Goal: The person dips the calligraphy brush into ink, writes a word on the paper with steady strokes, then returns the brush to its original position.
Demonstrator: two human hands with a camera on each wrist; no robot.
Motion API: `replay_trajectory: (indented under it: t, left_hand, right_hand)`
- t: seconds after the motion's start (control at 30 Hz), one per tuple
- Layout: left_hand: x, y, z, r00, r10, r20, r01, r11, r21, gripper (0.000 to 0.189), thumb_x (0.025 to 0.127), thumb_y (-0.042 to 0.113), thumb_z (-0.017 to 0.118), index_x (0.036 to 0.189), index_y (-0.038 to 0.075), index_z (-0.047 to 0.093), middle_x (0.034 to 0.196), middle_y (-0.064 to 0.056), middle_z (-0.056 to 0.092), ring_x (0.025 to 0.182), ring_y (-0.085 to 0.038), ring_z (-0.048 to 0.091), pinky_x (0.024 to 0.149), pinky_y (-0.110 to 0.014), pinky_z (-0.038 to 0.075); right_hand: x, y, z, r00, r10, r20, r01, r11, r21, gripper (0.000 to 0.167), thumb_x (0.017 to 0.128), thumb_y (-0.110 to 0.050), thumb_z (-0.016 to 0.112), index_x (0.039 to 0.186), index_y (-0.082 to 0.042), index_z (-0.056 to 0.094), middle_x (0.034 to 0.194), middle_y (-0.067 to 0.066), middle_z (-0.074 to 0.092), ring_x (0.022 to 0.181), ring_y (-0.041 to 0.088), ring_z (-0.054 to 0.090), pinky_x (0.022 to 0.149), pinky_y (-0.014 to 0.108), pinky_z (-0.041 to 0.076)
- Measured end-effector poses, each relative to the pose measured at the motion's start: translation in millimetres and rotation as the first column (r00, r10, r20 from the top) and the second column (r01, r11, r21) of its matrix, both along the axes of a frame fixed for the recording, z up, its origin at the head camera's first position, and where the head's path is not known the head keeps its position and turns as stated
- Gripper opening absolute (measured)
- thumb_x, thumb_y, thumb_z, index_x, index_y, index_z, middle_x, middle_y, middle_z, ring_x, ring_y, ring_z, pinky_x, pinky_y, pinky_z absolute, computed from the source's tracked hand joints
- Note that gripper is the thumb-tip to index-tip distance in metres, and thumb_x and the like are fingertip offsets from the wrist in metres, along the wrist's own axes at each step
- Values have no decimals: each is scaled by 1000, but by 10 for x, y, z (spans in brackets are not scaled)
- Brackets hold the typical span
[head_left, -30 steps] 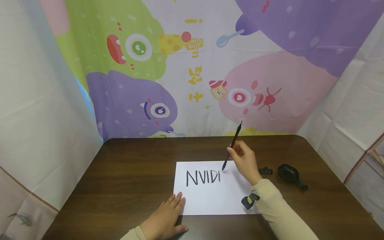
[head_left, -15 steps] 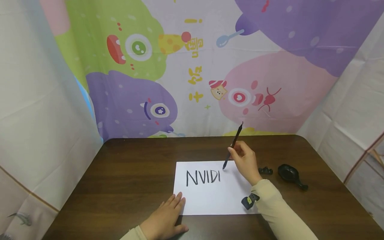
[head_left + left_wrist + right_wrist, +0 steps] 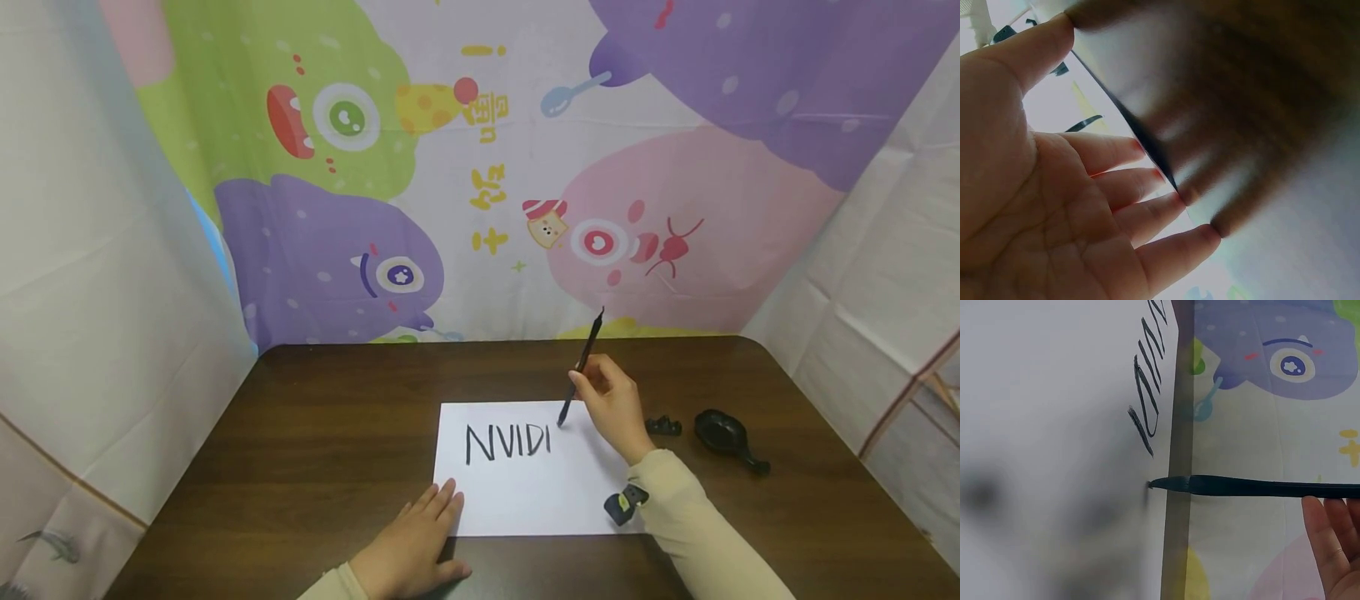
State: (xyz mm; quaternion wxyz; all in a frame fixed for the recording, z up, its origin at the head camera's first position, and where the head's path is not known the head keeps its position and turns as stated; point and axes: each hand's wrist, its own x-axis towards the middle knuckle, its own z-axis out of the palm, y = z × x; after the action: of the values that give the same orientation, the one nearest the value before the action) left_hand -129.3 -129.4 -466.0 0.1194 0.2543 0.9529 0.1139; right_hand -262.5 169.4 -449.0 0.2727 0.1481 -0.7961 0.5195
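My right hand [image 3: 613, 408] pinches a dark writing brush [image 3: 588, 346] between thumb and fingers, its handle leaning up and away. The brush tip is right at the white sheet of paper [image 3: 525, 504], just past the last stroke. Black letters reading "NVIDI" [image 3: 508, 443] run across the sheet's upper part. In the right wrist view, the brush [image 3: 1241, 486] lies sideways with its dark tip close on the paper [image 3: 1054, 375]. My left hand [image 3: 416, 533] is laid flat, fingertips over the sheet's lower left edge; the left wrist view shows its spread fingers [image 3: 1147, 215] and palm.
A black spoon-shaped ink dish [image 3: 722, 433] sits on the brown table [image 3: 315, 433] right of my right hand. Beside it lies a small black brush rest [image 3: 664, 427], partly hidden by the wrist. A cartoon-printed curtain [image 3: 487, 308] hangs behind the table's far edge.
The brush tip has shifted very slightly to the right, near the last letter, and dips a little lower now. The left hand stays in place.
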Motion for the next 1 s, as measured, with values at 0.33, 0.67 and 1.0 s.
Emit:
replay_trajectory:
  t: [0.33,0.67,1.0]
  left_hand:
    - [-13,8,-1,999,9,30,-9,1000,-10,86,83,51,70,147,2,41,158,-18,33,144,-41,33,107,-64,36]
    - [-15,6,-3,999,16,37,-16,1000,-14,86,83,52,70,147,3,42,158,-17,33,144,-41,34,107,-64,37]
    - [-7,6,-1,1000,12,16,-11,1000,-10,85,83,51,71,147,2,42,158,-18,34,143,-42,34,106,-64,37]
  right_hand:
    - [89,-63,66,1000,-20,-6,21,999,49,9,87,3,69,92,5,61,75,15,60,63,29,63,59,18,55]
    - [309,-137,280,999,33,7,-34,999,35,9,87,5,68,93,7,61,76,16,60,65,16,61,62,28,60]
    - [329,-144,235,999,36,18,-36,999,35,9,85,7,68,91,7,61,76,16,60,70,10,59,60,31,60]
